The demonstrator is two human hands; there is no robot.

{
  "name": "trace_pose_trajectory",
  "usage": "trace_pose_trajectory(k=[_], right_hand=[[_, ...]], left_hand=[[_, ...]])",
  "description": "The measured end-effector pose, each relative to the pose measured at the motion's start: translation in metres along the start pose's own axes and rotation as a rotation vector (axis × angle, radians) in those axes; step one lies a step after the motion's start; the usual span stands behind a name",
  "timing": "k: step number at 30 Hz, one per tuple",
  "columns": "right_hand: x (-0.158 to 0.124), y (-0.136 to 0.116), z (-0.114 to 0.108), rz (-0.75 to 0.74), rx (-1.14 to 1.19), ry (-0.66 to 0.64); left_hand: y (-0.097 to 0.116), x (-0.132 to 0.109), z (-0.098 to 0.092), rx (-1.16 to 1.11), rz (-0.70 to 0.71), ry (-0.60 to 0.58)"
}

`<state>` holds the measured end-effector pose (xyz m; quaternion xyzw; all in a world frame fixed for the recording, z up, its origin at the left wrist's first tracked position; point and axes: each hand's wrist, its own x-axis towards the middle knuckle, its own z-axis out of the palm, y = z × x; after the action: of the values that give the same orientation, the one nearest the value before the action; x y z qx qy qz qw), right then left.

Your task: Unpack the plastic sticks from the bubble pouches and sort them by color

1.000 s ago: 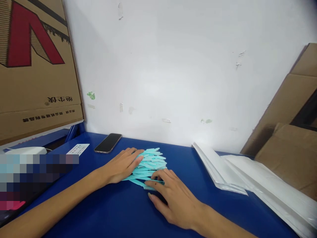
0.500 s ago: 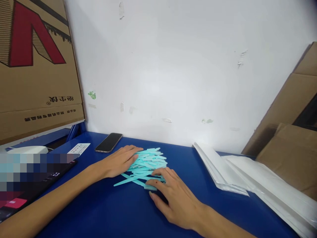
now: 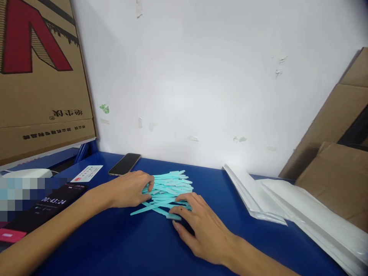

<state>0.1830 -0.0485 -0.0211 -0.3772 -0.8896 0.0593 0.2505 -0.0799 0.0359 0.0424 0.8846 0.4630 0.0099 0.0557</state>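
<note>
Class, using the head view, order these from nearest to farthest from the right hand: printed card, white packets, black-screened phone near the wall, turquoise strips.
1. Turquoise strips, partly under the right hand
2. White packets, to its right
3. Black-screened phone, back left
4. Printed card, farther left

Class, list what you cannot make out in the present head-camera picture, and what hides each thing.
In the head view:
Turquoise strips: lower ones buried under upper ones.
Right hand: palm hidden by its own back.
Phone with timer: partly behind the left forearm.
White card: print too small to read.
Cardboard box with red print: cut off by left and top edges.
</note>
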Motion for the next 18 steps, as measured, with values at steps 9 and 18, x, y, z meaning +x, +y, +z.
trace_pose_trajectory(k=[9,18], right_hand=[[-0.0005,-0.0009,-0.0008,0.015,-0.013,0.004],[-0.0009,0.0005,0.0007,0.029,-0.006,0.002]], left_hand=[[0.0028,-0.0008,0.0011,0.075,0.025,0.012],[-0.0004,-0.0004,0.0025,0.054,0.096,0.108]])
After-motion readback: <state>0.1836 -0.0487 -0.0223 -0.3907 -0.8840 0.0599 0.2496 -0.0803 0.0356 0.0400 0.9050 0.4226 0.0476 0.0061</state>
